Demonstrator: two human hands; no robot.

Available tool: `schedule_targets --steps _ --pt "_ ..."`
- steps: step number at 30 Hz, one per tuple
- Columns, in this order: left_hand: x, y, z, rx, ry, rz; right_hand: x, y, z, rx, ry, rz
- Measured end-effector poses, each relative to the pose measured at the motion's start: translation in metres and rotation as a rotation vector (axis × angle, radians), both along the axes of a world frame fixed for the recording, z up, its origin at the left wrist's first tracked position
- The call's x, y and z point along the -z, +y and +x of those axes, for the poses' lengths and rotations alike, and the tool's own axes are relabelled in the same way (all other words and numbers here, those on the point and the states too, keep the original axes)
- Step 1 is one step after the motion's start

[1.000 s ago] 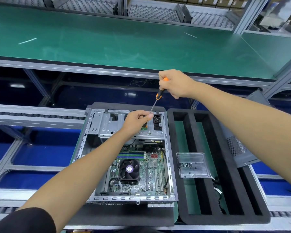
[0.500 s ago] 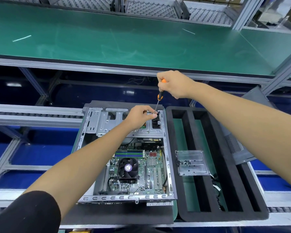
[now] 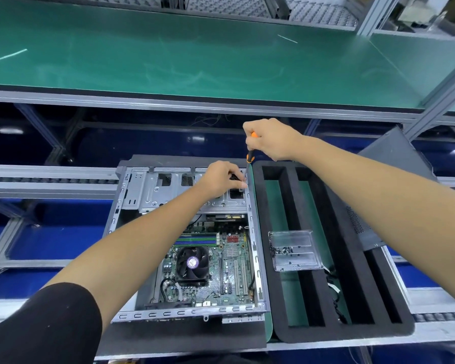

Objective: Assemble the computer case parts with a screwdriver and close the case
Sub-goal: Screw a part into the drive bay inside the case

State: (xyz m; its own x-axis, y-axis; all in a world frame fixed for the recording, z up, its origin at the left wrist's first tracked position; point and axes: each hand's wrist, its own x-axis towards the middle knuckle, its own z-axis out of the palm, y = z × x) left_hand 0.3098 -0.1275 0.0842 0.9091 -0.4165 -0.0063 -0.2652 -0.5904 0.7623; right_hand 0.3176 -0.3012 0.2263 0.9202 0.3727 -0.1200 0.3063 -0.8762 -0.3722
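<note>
Green worktop (image 3: pixel 195 61) lay behind; my right hand (image 3: pixel 271 139) gripped the screwdriver (image 3: pixel 250 156), left hand (image 3: pixel 221 179) pinched at its tip; case (image 3: pixel 132 206) unclosed.

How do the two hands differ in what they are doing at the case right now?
The right hand is raised above the case and grips the screwdriver by its handle; the left hand sits lower on the metal bay, fingers pinched at the screwdriver's tip. What the left hand pinches is hidden. Both work at the case's far right corner.

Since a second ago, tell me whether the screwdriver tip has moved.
Yes: the screwdriver tip shifted right along the computer case, toward its right wall.
</note>
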Motion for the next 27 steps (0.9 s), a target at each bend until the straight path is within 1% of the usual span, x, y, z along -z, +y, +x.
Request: schedule_targets --steps 6,15,18,23,27 --pt "0.005 -0.004 0.008 -0.037 0.042 0.045 0.011 0.0 0.002 -0.011 0.022 0.011" --pt "0.01 -0.008 0.014 -0.03 0.105 0.155 0.022 0.005 0.004 -0.08 0.011 -0.065" --pt "0.008 -0.01 0.017 -0.018 0.115 0.207 0.024 0.006 0.006 -0.099 0.001 -0.088" --pt "0.008 -0.013 0.018 0.021 0.116 0.231 0.027 0.008 0.006 -0.114 -0.011 -0.137" --pt "0.007 -0.014 0.016 0.012 0.112 0.265 0.027 0.008 0.008 -0.103 -0.01 -0.137"
